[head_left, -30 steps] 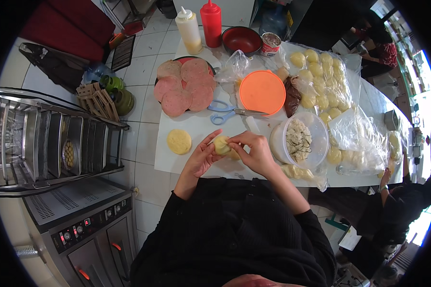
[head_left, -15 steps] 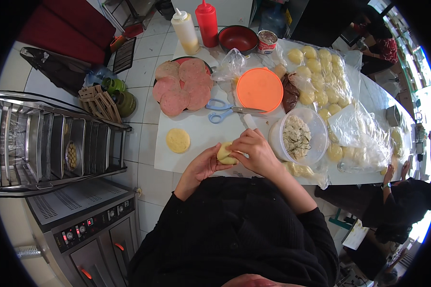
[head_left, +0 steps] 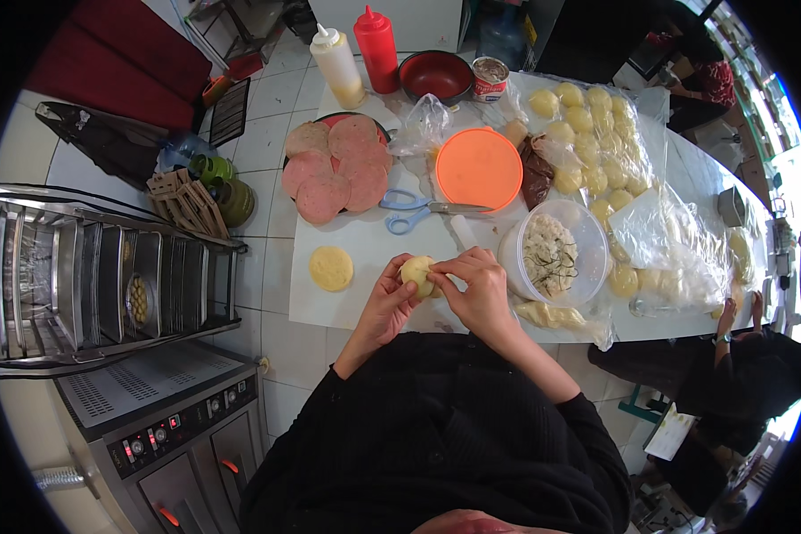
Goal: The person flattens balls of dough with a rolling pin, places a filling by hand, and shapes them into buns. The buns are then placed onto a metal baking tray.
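At the worktop [head_left: 307, 307]'s near edge, my left hand [head_left: 388, 298] cradles a pale yellow dough ball [head_left: 416, 271]. My right hand [head_left: 473, 294] grips the ball's upper right side with pinched fingertips. A flat yellow dough round [head_left: 331, 268] lies to the left. Just right of my hands is a clear tub [head_left: 554, 254] of shredded filling with dark strands. Beyond them lie blue-handled scissors [head_left: 405, 214], an orange round lid [head_left: 479, 167] and a plate of overlapping pink meat slices [head_left: 334, 173].
Squeeze bottles [head_left: 378, 53], a red-black bowl [head_left: 436, 76], a can [head_left: 490, 82] and plastic-covered dough balls [head_left: 587, 133] crowd the worktop's back and right. A tray rack [head_left: 107, 276] and oven [head_left: 178, 436] stand left. Co-workers [head_left: 739, 365] are at the right, another [head_left: 703, 80] behind.
Both my hands have shifted and turned around the dough ball; my right fingers have drawn back from over it to a pinch at its side. At right, a co-worker's hands have moved slightly.
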A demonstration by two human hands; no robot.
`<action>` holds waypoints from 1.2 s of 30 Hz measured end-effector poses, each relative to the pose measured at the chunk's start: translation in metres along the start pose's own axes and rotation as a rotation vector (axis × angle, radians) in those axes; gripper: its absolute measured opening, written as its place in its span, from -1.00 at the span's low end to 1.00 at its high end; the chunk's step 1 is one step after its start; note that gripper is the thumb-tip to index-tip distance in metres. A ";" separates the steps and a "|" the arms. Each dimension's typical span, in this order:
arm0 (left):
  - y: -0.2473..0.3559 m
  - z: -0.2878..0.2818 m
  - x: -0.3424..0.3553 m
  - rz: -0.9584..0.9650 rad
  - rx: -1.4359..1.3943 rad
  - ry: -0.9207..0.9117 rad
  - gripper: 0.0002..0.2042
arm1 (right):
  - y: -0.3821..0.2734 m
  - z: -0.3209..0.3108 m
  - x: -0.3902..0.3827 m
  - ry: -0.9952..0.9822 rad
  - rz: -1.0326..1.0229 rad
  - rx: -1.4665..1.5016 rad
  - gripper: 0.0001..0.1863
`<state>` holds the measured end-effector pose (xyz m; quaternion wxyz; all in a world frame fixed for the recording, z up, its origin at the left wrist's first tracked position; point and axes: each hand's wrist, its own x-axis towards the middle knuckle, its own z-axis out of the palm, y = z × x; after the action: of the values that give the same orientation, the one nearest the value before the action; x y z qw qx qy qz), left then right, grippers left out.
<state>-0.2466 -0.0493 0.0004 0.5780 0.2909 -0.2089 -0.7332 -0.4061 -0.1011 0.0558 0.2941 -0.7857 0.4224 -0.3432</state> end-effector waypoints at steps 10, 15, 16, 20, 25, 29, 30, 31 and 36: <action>0.004 -0.001 0.000 -0.095 -0.290 -0.114 -0.47 | -0.021 -0.015 0.012 0.123 -0.121 -0.062 -0.88; 0.001 -0.003 0.000 -0.109 -0.172 -0.110 -0.40 | -0.010 -0.007 0.003 0.024 -0.114 -0.080 -0.87; 0.000 -0.003 -0.001 -0.101 -0.185 -0.100 -0.41 | -0.006 -0.005 0.004 0.034 -0.135 -0.048 -0.88; 0.001 -0.002 -0.001 -0.008 -0.168 -0.100 -0.44 | -0.013 -0.013 0.010 0.011 -0.088 0.077 -0.89; -0.002 0.003 -0.001 0.174 0.193 0.019 -0.44 | -0.008 -0.007 0.011 0.007 -0.148 -0.018 -0.87; 0.006 0.023 0.001 0.121 -0.304 -0.066 -0.45 | 0.002 -0.005 0.013 0.048 -0.299 -0.027 -0.83; 0.005 0.020 0.002 0.121 -0.304 -0.066 -0.45 | 0.000 -0.007 0.013 0.048 -0.299 -0.027 -0.83; 0.004 0.013 0.004 0.019 -0.316 -0.066 -0.45 | -0.006 -0.009 0.015 0.071 -0.289 -0.049 -0.82; -0.004 -0.005 0.002 -0.062 -0.226 -0.047 -0.44 | -0.024 -0.017 0.016 0.125 -0.088 -0.101 -0.84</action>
<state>-0.2464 -0.0498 -0.0056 0.5791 0.2129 -0.1295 -0.7762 -0.4018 -0.1065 0.0881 0.2117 -0.7946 0.4216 -0.3822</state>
